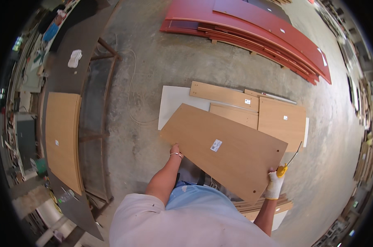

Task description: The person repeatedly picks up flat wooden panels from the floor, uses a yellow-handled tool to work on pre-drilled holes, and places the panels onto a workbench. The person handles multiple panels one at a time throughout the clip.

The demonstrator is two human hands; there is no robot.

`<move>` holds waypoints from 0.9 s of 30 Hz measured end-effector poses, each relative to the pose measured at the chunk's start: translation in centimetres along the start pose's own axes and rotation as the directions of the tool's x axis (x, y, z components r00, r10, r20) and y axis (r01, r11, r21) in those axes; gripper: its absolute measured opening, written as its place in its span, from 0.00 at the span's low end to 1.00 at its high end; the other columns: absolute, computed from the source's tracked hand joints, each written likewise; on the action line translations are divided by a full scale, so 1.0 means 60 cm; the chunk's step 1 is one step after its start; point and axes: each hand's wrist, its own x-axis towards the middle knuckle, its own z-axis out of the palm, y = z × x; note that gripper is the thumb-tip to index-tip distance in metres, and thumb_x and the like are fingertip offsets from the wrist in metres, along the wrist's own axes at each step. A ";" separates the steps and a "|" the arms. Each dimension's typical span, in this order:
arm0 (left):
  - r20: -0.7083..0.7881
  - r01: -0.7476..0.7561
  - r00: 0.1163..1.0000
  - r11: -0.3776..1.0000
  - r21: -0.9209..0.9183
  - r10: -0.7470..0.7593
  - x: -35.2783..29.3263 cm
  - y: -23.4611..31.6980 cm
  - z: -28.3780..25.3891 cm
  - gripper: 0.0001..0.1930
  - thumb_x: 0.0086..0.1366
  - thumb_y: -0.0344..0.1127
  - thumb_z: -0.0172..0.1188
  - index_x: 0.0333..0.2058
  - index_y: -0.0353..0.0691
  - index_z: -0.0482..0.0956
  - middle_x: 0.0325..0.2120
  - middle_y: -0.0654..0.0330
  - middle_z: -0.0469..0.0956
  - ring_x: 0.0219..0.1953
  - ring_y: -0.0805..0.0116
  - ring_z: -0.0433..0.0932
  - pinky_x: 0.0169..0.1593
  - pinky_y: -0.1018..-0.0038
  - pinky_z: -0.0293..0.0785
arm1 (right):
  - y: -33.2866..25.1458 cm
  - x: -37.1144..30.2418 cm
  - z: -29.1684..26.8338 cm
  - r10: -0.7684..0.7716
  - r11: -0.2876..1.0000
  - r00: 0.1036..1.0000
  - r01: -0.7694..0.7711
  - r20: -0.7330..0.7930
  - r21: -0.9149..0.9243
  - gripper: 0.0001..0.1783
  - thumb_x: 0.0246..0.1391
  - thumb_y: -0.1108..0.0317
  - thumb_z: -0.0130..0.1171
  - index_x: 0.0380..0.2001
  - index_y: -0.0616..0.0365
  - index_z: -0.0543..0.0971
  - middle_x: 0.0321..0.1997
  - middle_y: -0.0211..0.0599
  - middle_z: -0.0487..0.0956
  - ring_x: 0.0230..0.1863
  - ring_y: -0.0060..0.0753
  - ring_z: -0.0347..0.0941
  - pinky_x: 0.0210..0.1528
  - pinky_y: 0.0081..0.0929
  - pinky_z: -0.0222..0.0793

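Note:
A large wood-coloured panel (232,152) with a white label and a few dark holes lies tilted across my front, in both hands. My bare left hand (175,150), with a bracelet at the wrist, is closed on its near left edge; the fingers are partly hidden under the board. My right hand (274,184), in a white glove with a yellow cuff, grips the right end. The same hand also has a yellow-handled tool (282,169) with a thin metal shaft, whose exact kind I cannot make out.
Beyond the panel, smaller wooden boards (282,123) lie on a white board (170,103) on the concrete floor. Red panels (252,29) are stacked farther off. A dark workbench (67,78) with stacked boards (63,136) runs along the left. More boards (285,207) lie near my right forearm.

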 end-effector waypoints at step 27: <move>0.087 0.368 0.878 0.782 0.503 -0.470 -0.091 0.013 0.098 0.18 0.70 0.55 0.47 0.31 0.48 0.74 0.18 0.62 0.75 0.15 0.66 0.71 0.15 0.68 0.63 | -0.071 -0.023 0.479 -0.244 0.540 0.969 0.174 0.045 -0.824 0.19 0.47 0.66 0.61 0.43 0.60 0.73 0.31 0.36 0.79 0.32 0.32 0.75 0.38 0.32 0.71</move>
